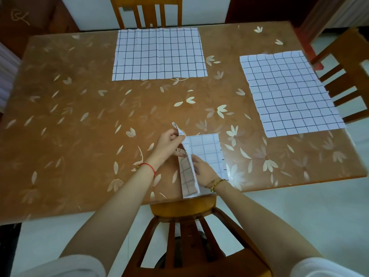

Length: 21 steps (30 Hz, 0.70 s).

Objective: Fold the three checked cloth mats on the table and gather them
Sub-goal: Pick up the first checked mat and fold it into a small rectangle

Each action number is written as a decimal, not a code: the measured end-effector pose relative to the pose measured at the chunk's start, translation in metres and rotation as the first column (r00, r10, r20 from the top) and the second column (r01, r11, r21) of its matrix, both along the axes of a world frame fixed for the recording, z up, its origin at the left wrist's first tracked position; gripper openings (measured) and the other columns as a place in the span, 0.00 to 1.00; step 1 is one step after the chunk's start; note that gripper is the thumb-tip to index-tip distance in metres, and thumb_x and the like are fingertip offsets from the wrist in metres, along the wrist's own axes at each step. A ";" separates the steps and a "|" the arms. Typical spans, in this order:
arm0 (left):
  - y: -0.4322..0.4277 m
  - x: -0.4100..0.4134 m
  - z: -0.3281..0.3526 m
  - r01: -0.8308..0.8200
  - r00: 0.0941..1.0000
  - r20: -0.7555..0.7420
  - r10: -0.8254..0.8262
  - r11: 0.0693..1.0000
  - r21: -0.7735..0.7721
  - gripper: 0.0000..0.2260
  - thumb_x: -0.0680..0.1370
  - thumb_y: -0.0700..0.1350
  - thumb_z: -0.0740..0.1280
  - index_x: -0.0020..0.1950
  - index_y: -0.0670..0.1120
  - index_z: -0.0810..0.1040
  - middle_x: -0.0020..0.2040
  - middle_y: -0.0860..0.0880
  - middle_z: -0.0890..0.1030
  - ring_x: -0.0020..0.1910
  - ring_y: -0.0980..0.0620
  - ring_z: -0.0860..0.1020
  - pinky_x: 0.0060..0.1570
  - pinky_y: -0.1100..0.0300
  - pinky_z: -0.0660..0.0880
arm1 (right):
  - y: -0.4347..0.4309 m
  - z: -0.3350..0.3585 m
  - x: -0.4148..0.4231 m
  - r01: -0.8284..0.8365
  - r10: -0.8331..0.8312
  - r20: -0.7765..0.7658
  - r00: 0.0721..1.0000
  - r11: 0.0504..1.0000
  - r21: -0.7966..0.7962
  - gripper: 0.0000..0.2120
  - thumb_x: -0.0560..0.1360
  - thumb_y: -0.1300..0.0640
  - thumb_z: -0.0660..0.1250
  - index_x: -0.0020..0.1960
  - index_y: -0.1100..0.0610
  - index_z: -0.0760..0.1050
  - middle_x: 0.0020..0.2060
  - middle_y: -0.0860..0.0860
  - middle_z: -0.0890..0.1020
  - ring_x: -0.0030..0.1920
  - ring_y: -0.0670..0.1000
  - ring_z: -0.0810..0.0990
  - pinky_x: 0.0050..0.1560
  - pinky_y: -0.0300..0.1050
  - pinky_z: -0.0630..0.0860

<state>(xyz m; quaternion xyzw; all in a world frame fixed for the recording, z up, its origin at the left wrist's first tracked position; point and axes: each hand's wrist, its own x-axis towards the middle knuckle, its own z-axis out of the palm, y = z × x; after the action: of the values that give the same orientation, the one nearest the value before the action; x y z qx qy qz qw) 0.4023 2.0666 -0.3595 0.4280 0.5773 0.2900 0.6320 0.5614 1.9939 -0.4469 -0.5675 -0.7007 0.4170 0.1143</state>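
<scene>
Three white mats with dark checks are on the table. One mat (159, 53) lies flat at the far middle. A second mat (289, 92) lies flat at the right edge. The third mat (207, 150) is partly folded at the near edge, with its left flap raised. My left hand (167, 144) pinches the far corner of that raised flap. Lower down, my right hand (203, 170) grips the flap's near part, fingers resting on the folded layers.
The table (79, 116) has an orange cover with a pale flower print. Wooden chairs stand at the far side (147, 11), at the right (343, 76) and right in front of me (183, 226), under the near edge. Pale floor below.
</scene>
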 end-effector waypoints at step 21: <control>-0.051 0.028 -0.069 -0.155 0.885 -0.412 0.218 0.971 0.181 0.05 0.79 0.40 0.67 0.53 0.48 0.79 0.49 0.53 0.81 0.50 0.52 0.80 0.45 0.63 0.75 | -0.001 0.004 0.070 0.521 -0.502 0.205 0.840 0.852 -0.049 0.20 0.73 0.60 0.65 0.29 0.56 0.57 0.27 0.50 0.61 0.28 0.48 0.60 0.28 0.42 0.56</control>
<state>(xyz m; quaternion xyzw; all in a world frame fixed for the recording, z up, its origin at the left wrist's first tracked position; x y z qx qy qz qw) 0.4307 2.0160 -0.4285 0.4680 0.7181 0.2890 0.4263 0.6311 1.9926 -0.4428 -0.7752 -0.5085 0.3526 0.1268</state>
